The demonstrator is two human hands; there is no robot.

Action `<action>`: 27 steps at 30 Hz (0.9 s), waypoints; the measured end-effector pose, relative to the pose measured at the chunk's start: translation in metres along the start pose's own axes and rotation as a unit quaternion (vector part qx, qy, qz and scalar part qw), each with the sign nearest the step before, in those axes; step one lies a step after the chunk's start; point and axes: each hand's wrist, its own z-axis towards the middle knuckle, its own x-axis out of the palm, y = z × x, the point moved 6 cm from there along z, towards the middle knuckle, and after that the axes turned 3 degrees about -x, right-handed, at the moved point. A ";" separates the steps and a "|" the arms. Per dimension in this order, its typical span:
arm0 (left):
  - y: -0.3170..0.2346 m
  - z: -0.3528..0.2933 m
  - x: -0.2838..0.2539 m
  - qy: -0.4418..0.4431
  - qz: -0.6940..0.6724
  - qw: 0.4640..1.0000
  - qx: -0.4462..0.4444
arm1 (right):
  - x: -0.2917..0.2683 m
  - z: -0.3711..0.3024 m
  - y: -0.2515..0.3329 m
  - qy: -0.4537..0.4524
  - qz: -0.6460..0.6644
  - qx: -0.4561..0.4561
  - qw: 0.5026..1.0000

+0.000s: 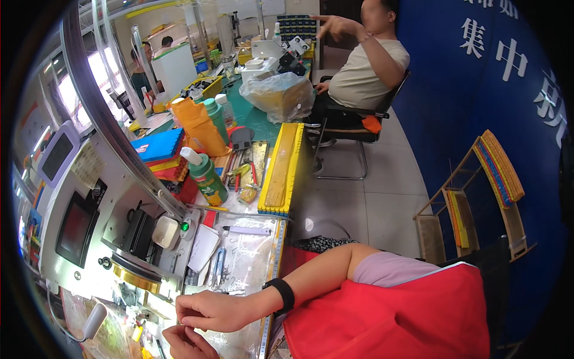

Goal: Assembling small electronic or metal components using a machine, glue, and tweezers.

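Note:
My right hand [212,311], with a black band on its wrist, reaches in from the right over the bench. Its thumb and fingertips are pinched together. Just below it, at the lower edge, my left hand [190,345] has its fingers curled close to the right fingertips. Anything held between them is hidden or too small to make out. Beside the hands is a white bench machine [89,251] with a gold-coloured round part [136,276]. Silver hand tools [219,266] lie on the bench beyond my right hand, near a pale purple-handled tool [248,230].
A green bottle [207,179], an orange bag [200,127] and a long yellow tray [281,170] stand farther along the bench. Beyond them is a bagged box [278,96]. Another person [365,72] sits with one arm raised. A wooden rack [472,197] stands at right.

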 end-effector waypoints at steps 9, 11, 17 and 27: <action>0.001 -0.004 -0.014 -0.031 0.001 0.999 -0.023 | 0.012 0.003 0.001 -0.040 -0.059 -0.053 0.996; 0.003 -0.004 -0.014 -0.036 0.009 0.999 -0.017 | 0.012 0.005 0.004 -0.041 -0.067 -0.063 0.995; 0.009 -0.004 -0.014 -0.036 0.000 0.999 0.002 | 0.011 0.006 0.011 -0.044 -0.093 -0.133 0.986; 0.010 -0.008 -0.015 -0.034 0.003 0.999 0.020 | 0.013 0.001 0.014 -0.049 -0.097 -0.167 0.980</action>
